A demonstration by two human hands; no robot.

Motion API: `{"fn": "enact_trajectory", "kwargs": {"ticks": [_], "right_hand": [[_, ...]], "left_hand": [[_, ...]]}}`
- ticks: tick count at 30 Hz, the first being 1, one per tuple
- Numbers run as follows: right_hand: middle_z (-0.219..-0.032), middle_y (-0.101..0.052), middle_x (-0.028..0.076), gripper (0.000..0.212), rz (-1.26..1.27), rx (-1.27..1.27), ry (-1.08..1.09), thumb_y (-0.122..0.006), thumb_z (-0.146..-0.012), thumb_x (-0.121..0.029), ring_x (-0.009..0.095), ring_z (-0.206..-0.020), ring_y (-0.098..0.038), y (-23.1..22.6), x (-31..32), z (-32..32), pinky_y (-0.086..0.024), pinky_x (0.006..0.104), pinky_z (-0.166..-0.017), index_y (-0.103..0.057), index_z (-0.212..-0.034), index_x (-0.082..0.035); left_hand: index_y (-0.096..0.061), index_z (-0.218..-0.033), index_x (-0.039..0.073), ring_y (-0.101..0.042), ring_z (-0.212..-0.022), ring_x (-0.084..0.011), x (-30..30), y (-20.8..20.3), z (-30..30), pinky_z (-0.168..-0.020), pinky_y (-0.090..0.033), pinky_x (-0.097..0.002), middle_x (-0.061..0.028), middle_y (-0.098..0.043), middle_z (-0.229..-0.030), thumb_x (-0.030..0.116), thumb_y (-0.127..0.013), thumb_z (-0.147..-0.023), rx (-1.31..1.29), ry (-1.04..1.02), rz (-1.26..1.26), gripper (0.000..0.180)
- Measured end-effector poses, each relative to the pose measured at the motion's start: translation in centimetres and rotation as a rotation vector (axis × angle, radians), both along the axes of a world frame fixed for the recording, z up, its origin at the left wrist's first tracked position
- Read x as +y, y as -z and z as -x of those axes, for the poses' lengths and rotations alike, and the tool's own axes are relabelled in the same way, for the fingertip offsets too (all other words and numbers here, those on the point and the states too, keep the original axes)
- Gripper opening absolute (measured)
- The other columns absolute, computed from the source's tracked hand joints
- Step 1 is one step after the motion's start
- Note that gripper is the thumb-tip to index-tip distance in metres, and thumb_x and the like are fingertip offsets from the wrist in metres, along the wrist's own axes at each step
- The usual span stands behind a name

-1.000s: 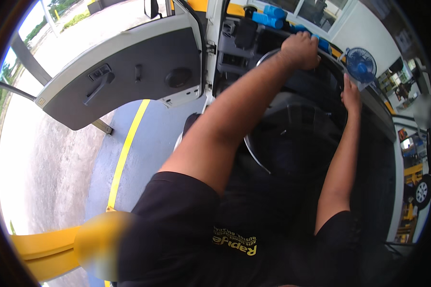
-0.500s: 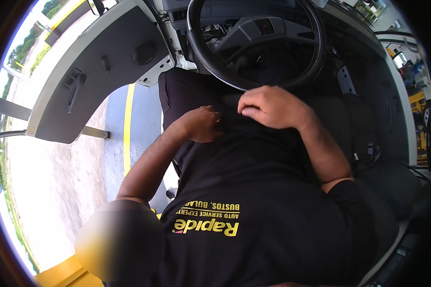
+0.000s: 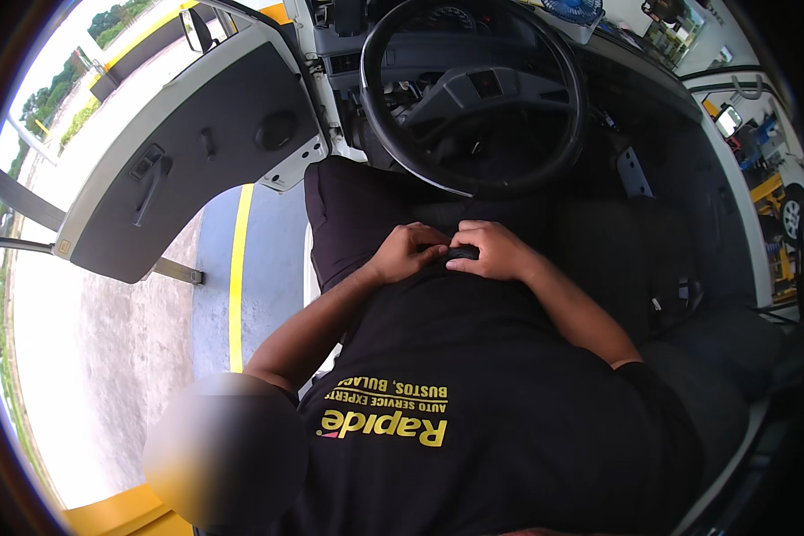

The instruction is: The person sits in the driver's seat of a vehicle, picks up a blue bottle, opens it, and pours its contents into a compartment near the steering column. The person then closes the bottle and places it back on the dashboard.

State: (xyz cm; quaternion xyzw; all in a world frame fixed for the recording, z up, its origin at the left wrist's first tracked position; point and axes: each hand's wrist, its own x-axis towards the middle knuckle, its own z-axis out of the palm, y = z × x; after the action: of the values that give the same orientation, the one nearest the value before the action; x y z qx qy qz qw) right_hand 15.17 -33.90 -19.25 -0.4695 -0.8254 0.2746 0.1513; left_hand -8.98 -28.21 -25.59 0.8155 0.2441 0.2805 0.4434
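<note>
Both hands meet over my lap, just in front of my black shirt [image 3: 393,348]. My right hand [image 3: 498,253] is closed, thumb and fingers pinching a small dark, rounded object [image 3: 461,254] whose kind I cannot make out. Touching its left side, my left hand [image 3: 406,254] is closed too, with curled fingers and thumb pressed together. Part of the object is hidden between the fingers. Beyond the hands stands a black steering wheel [image 3: 470,189], which neither hand touches.
To the left a dark grey vehicle door [image 3: 183,134] hangs open over a floor with a yellow line [image 3: 237,286]. A dashboard [image 3: 348,43] and a blue fan [image 3: 573,9] lie ahead. A dark seat [image 3: 616,241] and a seat-belt buckle [image 3: 685,290] are on the right.
My hands have come together over my lap, the right moving down from near the wheel. The small dark object now shows between them. The view has tilted up toward the dashboard.
</note>
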Motion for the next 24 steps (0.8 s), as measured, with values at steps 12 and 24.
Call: {"fn": "enact_trajectory", "kwargs": {"ticks": [12, 24], "right_hand": [[-0.082, -0.068, 0.007, 0.013, 0.198, 0.199, 0.338, -0.077, -0.091, -0.010, 0.014, -0.073, -0.063, -4.2, -4.1, -5.6, -0.050, 0.0317, -0.068, -0.076, -0.090, 0.003], [-0.098, -0.074, 0.012, 0.027, 0.132, 0.065, 0.141, -0.076, -0.096, -0.030, 0.026, -0.094, -0.074, -2.4, 0.6, -2.3, -0.058, 0.0401, -0.085, -0.079, -0.105, -0.005]], "left_hand": [[-0.077, -0.102, -0.002, -0.075, -0.093, -0.0240, 0.5, -3.3, -8.7, -0.083, -0.057, -0.0373, -0.0141, -0.079, -0.099, 0.012, -0.078, -0.096, 0.003, 0.279, 0.176, 0.015], [-0.072, -0.122, 0.000, -0.066, -0.108, -0.0156, 1.8, -1.0, 0.5, -0.098, -0.051, -0.0318, -0.0089, -0.074, -0.111, 0.020, -0.066, -0.107, -0.040, 0.087, 0.371, 0.025]]}}
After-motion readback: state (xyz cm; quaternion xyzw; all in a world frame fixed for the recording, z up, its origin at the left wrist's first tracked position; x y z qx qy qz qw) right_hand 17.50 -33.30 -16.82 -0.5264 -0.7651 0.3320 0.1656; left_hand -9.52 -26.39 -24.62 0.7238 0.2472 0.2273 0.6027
